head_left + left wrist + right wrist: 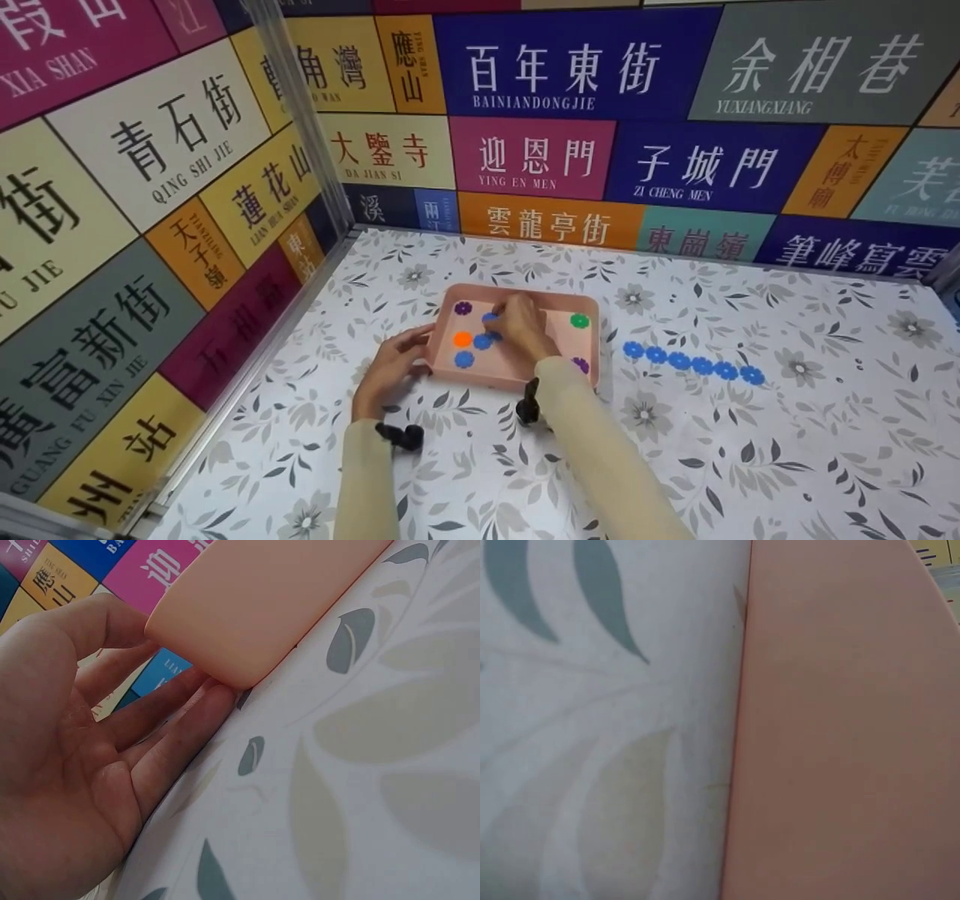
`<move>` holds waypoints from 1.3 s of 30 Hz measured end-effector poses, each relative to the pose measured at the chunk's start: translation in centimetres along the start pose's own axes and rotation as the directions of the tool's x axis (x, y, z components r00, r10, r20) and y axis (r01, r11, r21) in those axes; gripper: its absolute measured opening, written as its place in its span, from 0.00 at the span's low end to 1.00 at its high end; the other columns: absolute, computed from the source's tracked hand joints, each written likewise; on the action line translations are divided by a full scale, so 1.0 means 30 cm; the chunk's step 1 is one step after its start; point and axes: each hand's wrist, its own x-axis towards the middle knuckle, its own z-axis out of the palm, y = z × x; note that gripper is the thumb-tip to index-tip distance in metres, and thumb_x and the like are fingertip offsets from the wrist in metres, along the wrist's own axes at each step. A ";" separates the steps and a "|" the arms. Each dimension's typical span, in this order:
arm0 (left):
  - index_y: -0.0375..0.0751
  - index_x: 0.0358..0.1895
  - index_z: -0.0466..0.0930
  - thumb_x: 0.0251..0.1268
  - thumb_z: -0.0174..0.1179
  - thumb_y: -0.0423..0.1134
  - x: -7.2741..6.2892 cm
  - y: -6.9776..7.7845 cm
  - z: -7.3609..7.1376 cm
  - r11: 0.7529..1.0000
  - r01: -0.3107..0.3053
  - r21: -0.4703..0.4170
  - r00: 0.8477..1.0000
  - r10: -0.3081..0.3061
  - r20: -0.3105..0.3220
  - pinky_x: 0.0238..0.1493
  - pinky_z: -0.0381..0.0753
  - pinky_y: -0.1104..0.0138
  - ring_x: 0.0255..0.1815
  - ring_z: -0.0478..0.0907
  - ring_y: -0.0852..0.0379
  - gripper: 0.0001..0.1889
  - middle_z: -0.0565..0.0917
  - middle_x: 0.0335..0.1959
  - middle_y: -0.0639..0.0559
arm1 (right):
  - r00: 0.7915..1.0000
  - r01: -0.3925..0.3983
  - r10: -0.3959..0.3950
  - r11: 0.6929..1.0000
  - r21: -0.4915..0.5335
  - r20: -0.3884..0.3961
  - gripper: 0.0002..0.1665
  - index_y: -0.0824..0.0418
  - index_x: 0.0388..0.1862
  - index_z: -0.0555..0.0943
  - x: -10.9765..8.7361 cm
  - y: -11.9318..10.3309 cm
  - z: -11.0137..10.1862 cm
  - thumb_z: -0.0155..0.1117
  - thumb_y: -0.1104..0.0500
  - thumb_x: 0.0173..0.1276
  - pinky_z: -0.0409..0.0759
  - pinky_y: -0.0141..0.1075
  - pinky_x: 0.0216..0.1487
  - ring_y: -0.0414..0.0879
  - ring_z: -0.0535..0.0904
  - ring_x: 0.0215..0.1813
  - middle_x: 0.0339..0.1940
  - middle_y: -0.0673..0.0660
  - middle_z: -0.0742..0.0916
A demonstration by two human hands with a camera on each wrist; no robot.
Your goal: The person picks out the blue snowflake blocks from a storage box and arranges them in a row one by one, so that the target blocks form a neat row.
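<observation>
A shallow pink tray [517, 291] lies on the table, holding small flower-shaped plastic pieces. My right hand [521, 326] reaches into it, fingertips pinching at a blue flower piece [490, 319]; the fingers hide part of this spot. Close by lie another blue flower piece [464, 360] and an orange one [463, 340]. My left hand [390, 367] holds the tray's left side; in the left wrist view its fingers [187, 720] meet the tray's corner from rim to base. Only the tray wall [840, 727] and tablecloth show in the right wrist view.
Right of the tray, several blue flower pieces [691, 363] form a slanting row on the floral tablecloth [750, 465]. Inside the tray are a green piece [580, 321] and purple pieces [463, 308]. Sign-covered walls [532, 154] border the table behind and left.
</observation>
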 end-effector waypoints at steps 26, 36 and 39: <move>0.60 0.66 0.77 0.68 0.57 0.36 0.000 -0.002 0.010 1.000 -0.008 0.001 1.000 0.008 0.001 0.54 0.85 0.61 0.56 0.81 0.51 0.24 0.81 0.62 0.50 | 0.993 0.115 -0.114 0.993 -0.008 0.015 0.23 0.60 0.53 0.85 -0.059 -0.036 -0.077 0.74 0.55 0.58 0.83 0.40 0.56 0.47 0.82 0.42 0.45 0.55 0.88; 0.63 0.65 0.77 0.68 0.58 0.40 -0.004 -0.005 0.002 0.999 0.000 0.039 1.000 0.000 0.002 0.58 0.84 0.58 0.61 0.79 0.52 0.23 0.78 0.67 0.53 | 0.983 0.182 -0.182 0.983 0.021 -0.022 0.23 0.63 0.50 0.86 -0.124 -0.016 -0.128 0.74 0.58 0.53 0.82 0.43 0.58 0.52 0.81 0.51 0.47 0.56 0.88; 0.64 0.65 0.77 0.68 0.58 0.40 -0.004 -0.003 0.002 0.999 0.001 0.047 1.000 -0.001 0.002 0.57 0.84 0.59 0.60 0.80 0.52 0.24 0.79 0.66 0.53 | 0.979 0.200 -0.199 0.980 0.011 -0.045 0.23 0.63 0.49 0.86 -0.143 -0.006 -0.153 0.73 0.58 0.54 0.82 0.42 0.54 0.51 0.79 0.49 0.47 0.57 0.86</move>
